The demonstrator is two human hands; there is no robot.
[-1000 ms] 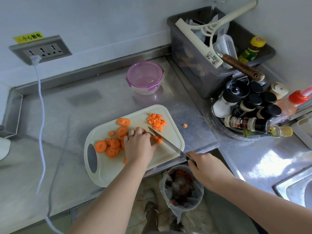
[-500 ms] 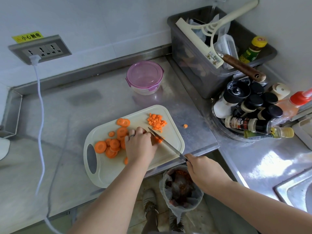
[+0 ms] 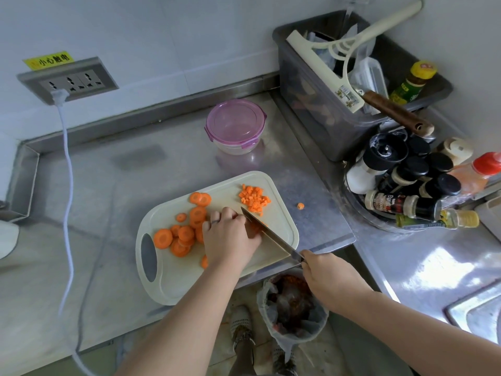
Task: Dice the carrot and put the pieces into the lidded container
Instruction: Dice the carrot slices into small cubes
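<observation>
A cream cutting board lies on the steel counter. Orange carrot slices are scattered on its left half, and a small heap of diced carrot sits at its far right corner. My left hand has its fingers curled down on carrot pieces mid-board, mostly hiding them. My right hand grips the handle of a knife, whose blade rests right beside my left fingers. The round container with a closed pink lid stands behind the board.
One stray carrot piece lies on the counter right of the board. A grey bin of utensils and a tray of spice bottles crowd the right. A lined waste bin stands on the floor below the counter edge. A white cable hangs at left.
The knife blade has shifted slightly left, closer against my left fingers. My left hand stays on the carrot pieces.
</observation>
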